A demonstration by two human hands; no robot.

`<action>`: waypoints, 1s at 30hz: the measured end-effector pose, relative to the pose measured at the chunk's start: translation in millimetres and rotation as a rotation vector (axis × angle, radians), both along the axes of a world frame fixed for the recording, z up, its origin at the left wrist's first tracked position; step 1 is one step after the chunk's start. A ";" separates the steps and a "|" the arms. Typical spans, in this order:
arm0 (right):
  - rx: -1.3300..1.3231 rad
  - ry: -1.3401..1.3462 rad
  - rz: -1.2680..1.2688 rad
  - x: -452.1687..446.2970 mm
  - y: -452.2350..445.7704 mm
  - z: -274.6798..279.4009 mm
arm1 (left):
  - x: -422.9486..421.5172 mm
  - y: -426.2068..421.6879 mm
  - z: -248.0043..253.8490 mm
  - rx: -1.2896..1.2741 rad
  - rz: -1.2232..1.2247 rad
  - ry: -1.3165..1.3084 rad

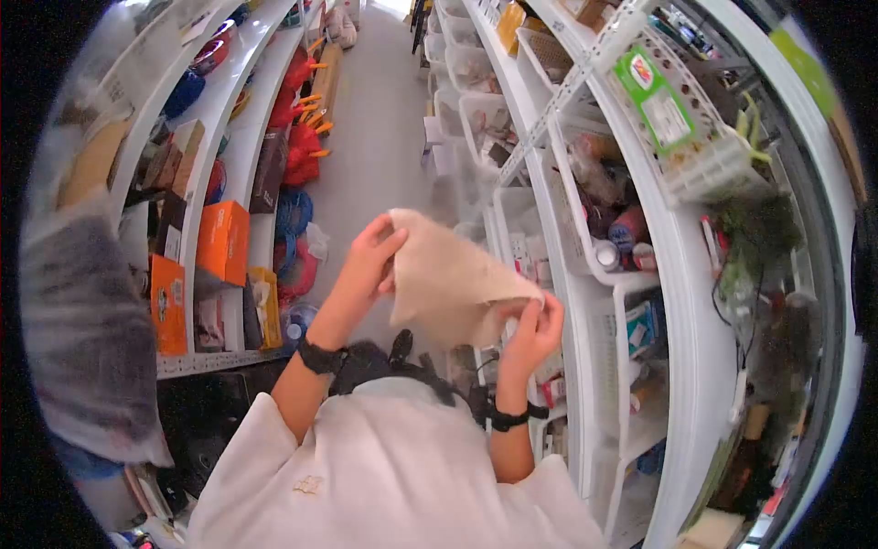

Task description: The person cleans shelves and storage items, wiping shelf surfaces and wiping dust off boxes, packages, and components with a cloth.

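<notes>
the left hand (370,256) pinches the beige piece (444,274) by its upper corner, thumb laid against the fingers, and the right hand (538,329) nips the opposite corner in the same way. the piece hangs in the air between them, in front of the chest, sagging and folding toward the right hand; from where i stand i can't tell whether it is cloth or soft paper. holding it well, i'd say, means a light fingertip grip right at the edges and an even pull outward, so the slack comes out without tearing or creasing it. levelling the right hand with the left would probably help.

each wrist wears a dark band, the left band (320,357) and the right band (517,418). beyond them the aisle is tight. on the right, white baskets (576,220) full of packets and cans line the shelves, close enough that the right elbow could knock them. on the left stand an orange box (224,240), a yellow pack (266,306) and red goods (302,157) with orange handles. a grey garment (87,339) blurs at the far left, worn or hung, i can't say. grey floor (389,128) runs ahead.
</notes>
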State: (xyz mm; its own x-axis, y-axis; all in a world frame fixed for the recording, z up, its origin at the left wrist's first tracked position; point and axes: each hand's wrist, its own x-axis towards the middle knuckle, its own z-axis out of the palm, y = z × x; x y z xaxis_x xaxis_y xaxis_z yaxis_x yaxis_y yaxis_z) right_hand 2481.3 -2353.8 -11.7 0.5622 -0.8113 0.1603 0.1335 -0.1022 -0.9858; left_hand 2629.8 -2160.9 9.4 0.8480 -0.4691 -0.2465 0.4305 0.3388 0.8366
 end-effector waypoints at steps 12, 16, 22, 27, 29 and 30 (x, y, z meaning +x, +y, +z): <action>-0.477 0.083 -0.213 321.8 -86.1 -25.7 | 315.8 -199.8 -41.3 -0.237 -0.267 0.095; -0.607 0.211 -0.280 427.1 -128.4 -46.6 | 411.7 -261.5 -64.7 -0.197 -0.389 -0.072; -0.735 0.566 -0.393 524.4 -199.3 -108.5 | 514.7 -334.8 -117.4 0.213 -0.269 -1.397; -0.773 0.918 -0.432 576.7 -203.9 -110.3 | 563.6 -347.5 -130.9 0.221 -0.458 -1.583; -0.735 0.975 -0.366 593.8 -204.3 -109.3 | 585.3 -353.9 -139.1 0.204 -0.400 -1.660; -0.772 0.966 -0.343 602.8 -202.7 -107.0 | 598.5 -355.3 -145.9 0.308 -0.517 -1.653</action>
State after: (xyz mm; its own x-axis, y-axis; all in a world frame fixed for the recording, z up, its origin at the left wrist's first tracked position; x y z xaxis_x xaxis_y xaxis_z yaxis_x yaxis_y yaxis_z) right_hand 3084.1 -2556.5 -118.6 0.4945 -0.8166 0.2977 -0.7460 -0.5745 -0.3369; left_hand 3228.2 -2516.2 -136.5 0.0708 -0.8530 0.5170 -0.8566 0.2136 0.4697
